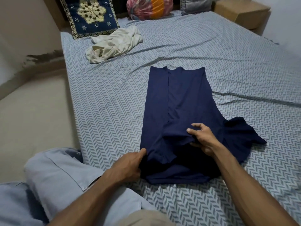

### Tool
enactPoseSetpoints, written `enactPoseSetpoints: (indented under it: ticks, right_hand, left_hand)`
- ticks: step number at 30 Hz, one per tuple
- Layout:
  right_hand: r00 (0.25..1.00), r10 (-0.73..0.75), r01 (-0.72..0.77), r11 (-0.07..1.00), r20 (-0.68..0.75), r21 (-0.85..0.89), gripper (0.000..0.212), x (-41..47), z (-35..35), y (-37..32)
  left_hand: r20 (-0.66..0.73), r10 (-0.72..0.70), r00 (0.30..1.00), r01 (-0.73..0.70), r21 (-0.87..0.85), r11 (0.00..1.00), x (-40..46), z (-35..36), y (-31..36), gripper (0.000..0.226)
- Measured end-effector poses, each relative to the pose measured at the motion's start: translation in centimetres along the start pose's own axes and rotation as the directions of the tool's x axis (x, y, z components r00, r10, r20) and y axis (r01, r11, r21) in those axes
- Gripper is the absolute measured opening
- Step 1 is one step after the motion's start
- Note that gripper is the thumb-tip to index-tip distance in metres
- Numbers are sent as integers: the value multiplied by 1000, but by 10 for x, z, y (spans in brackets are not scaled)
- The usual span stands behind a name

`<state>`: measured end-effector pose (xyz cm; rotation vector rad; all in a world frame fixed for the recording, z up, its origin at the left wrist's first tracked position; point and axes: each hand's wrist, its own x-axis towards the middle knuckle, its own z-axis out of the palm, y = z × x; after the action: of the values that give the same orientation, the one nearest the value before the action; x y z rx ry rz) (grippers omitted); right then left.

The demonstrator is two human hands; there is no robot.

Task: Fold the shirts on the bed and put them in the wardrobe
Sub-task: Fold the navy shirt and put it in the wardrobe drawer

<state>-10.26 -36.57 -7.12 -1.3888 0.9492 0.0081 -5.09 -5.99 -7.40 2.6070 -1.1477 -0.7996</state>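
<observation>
- The navy shirt (182, 101) lies flat on the bed (114, 98), stretching away from both hands, with its side edges folded inward into a long narrow strip; its near end sits between the hands.
- The left hand (128, 165) grips the near left edge of the navy shirt, thumb on top of the cloth and the other fingers curled under it.
- The right hand (203, 137) pinches a folded flap of the same shirt near its near end, thumb above and fingers tucked beneath the fold; the forefinger is raised and bent.
- To the right of the right hand, a loose part of the navy shirt spreads out unfolded on the sheet.
- A cream shirt (114, 44) lies crumpled well beyond the left hand, apart from the navy one.
- Count: two shirts on the bed, one navy, one cream; two hands, both on the navy shirt.
- Beyond the cream shirt, one dark blue cushion (89, 15) with a pale crocheted centre leans at the head of the bed, and one colourful cloth bundle (149, 7) sits to its right.
- One cardboard box (241, 12) stands far beyond the right hand.
</observation>
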Motion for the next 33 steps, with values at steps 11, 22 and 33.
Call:
enactPoseSetpoints:
  ticks: [11, 22, 33]
  right_hand:
    - [994, 37, -52, 989, -107, -137, 50, 5, -15, 25]
    - [631, -87, -178, 951, -771, -254, 44, 6, -164, 25]
    - [735, 9, 94, 989, -678, 115, 16, 31, -156, -6]
  left_hand:
    - [34, -54, 998, 57, -66, 996, -6, 3, -4, 27]
    - [-263, 234, 936, -243, 0, 970, 75, 0, 63, 44]
    - [38, 198, 979, -198, -18, 980, 108, 3, 92, 67]
